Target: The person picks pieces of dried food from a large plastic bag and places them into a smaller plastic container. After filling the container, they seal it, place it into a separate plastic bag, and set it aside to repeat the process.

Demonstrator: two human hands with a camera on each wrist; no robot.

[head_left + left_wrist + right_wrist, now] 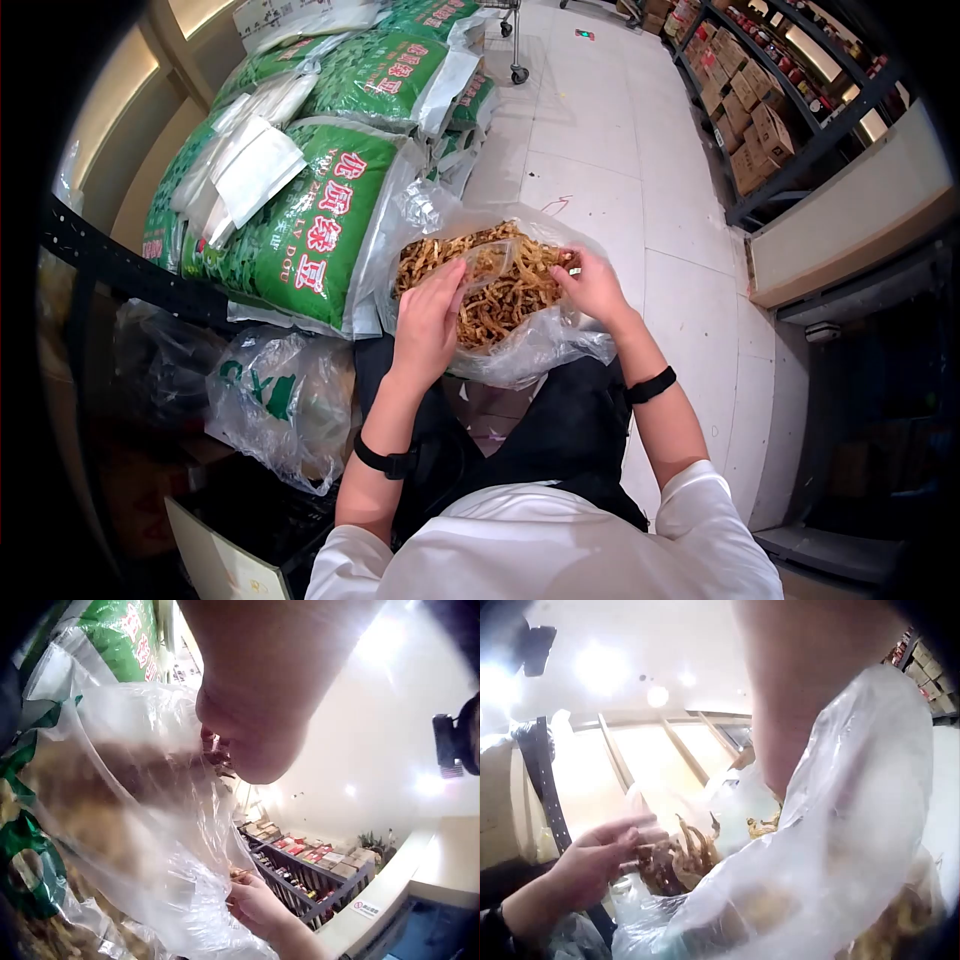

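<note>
A clear plastic bag (545, 345) stands opened between the person's knees, full of dried, twisted brown strips (515, 295). The left hand (428, 322) lies along the bag's left side, its fingers stretched over the strips and against the clear film; the right wrist view also shows this left hand (592, 859) beside a clump of strips (686, 859). At the opposite rim, the right hand (594, 287) pinches a small brown strip (572, 263) between thumb and fingers. In the left wrist view this right hand (259, 904) appears beyond the bag's wall (172, 847).
Green printed sacks (300, 220) are stacked at the left, with white papers (255, 170) on top. Below them sits another clear bag (285, 400) by a dark metal rack (130, 265). Shelves with cartons (755, 145) stand at the far right across the tiled floor (590, 150).
</note>
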